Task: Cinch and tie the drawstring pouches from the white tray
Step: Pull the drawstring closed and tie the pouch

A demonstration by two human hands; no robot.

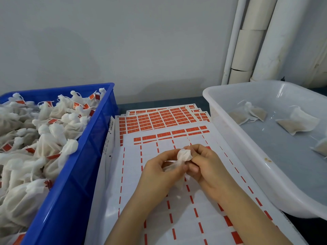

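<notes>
Both hands hold one small white drawstring pouch (184, 155) above the label sheets in the middle. My left hand (159, 172) grips the pouch's lower body, fingers curled round it. My right hand (205, 165) pinches the gathered top of the pouch from the right. The pouch's bottom part is hidden behind my fingers. The white tray (235, 138) stands to the right and holds several flat, untied pouches (299, 123) with tan filling.
A blue crate (85, 167) on the left is heaped with tied white pouches (47, 131) carrying red labels. Sheets of red stickers (159, 119) and peeled backing sheets (185, 218) cover the table between the containers. White pipes (256, 38) run up the wall at the back right.
</notes>
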